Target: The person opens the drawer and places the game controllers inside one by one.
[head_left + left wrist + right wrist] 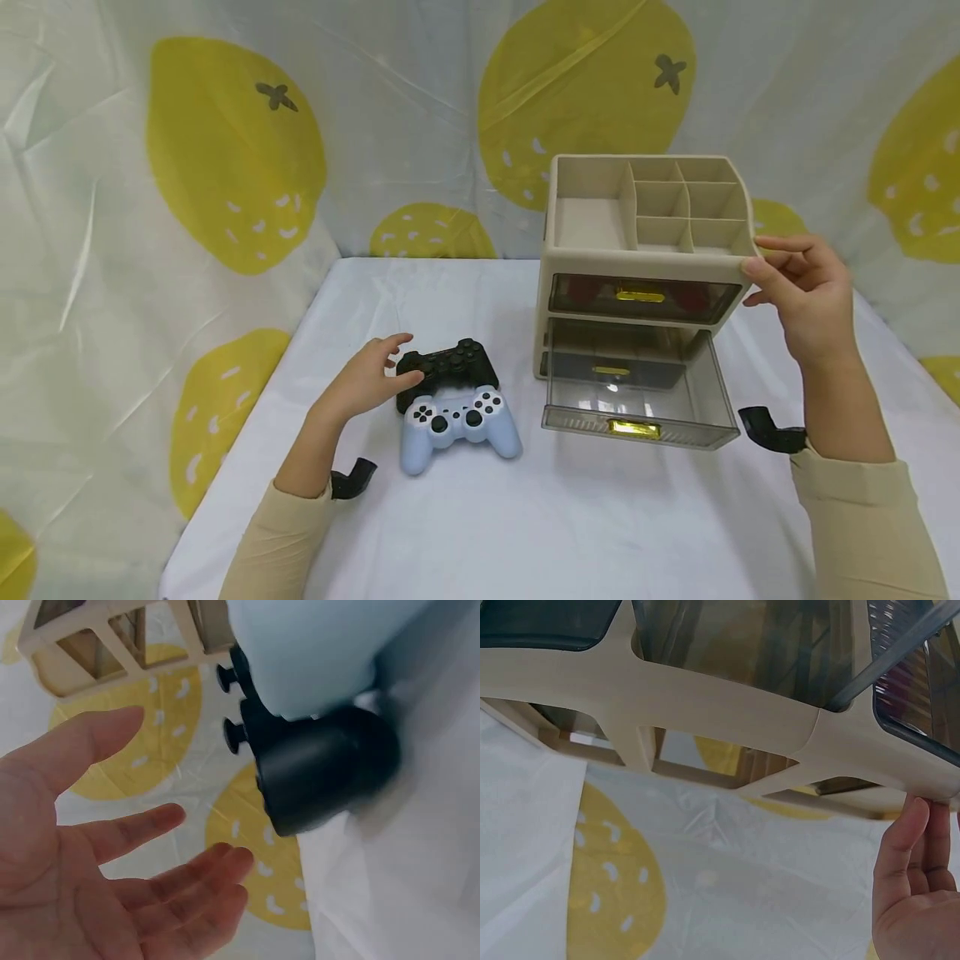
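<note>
The left hand is left of the middle in the head view. Its fingers are spread apart and a bit bent, and they hold nothing. The hand is right next to a black game controller. From the left wrist view, there is a gap between the fingers and the controller.

A light blue game controller lies just in front of the black one, near the middle of the frame, and the two overlap. Its two sticks are black.

The right hand is at the right of the frame. Its thumb is on the front and its other fingers are round the side, so it grips the right edge of a beige drawer box. The box stands right of the middle and has little open spaces on top.

The top drawer is pushed in and has a gold handle. Under it, a see-through drawer is pulled out toward the bottom of the frame. It has a gold handle too, and one more gold handle shows through it.

Everything stands on a white table. Behind it hangs a pale cloth with big yellow lemons.
</note>
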Motion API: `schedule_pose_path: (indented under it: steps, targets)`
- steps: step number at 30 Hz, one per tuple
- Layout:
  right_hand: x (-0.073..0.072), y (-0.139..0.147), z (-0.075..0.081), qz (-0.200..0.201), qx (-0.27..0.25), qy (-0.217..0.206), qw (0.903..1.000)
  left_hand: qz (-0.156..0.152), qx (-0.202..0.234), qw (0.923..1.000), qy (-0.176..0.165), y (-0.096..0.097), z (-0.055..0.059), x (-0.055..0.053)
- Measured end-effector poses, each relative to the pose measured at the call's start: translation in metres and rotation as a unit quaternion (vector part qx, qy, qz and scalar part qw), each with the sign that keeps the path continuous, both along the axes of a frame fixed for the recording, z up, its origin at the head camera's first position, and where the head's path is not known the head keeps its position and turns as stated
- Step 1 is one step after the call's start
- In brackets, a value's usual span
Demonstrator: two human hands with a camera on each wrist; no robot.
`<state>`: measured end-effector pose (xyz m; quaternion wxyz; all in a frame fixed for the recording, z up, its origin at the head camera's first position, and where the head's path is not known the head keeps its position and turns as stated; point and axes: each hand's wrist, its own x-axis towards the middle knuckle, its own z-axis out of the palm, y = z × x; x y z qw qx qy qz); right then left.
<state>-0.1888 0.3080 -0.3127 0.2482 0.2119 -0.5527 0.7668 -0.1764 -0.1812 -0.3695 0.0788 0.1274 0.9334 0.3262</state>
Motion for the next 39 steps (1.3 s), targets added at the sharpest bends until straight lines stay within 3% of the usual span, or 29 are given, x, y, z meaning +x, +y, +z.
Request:
schedule_pose_path:
  steps: [6,13,18,20,25,27,30,39]
  targets:
    - [0.001,-0.001,0.0,-0.01,0.007,0.004,0.9999,0.016,-0.051,0.9966,-0.063,-0.013,-0.017,-0.018]
    - [0.001,-0.002,0.0,-0.036,0.024,0.0,0.9991,0.003,-0.028,0.9942,-0.103,-0.014,-0.041,-0.032]
    - [0.001,-0.002,0.0,-0.033,0.028,-0.002,0.9991,-0.004,-0.007,0.9951,-0.098,-0.015,-0.049,-0.035]
    - [0.002,-0.001,0.001,-0.021,0.021,-0.001,0.9996,-0.007,0.002,0.9954,-0.095,-0.016,-0.05,-0.036]
    - [0.003,0.0,0.001,-0.034,0.027,-0.003,0.9991,-0.015,0.027,0.996,-0.084,-0.018,-0.051,-0.039]
    - [0.003,-0.001,0.001,-0.048,0.035,-0.004,0.9982,-0.009,0.044,0.9959,-0.078,-0.018,-0.051,-0.04]
    - [0.003,-0.001,0.001,-0.039,0.028,-0.001,0.9989,0.009,0.076,0.9947,-0.068,-0.018,-0.051,-0.041]
    - [0.002,-0.001,0.001,-0.024,0.017,0.003,0.9996,0.052,0.172,0.9829,-0.041,-0.018,-0.051,-0.041]
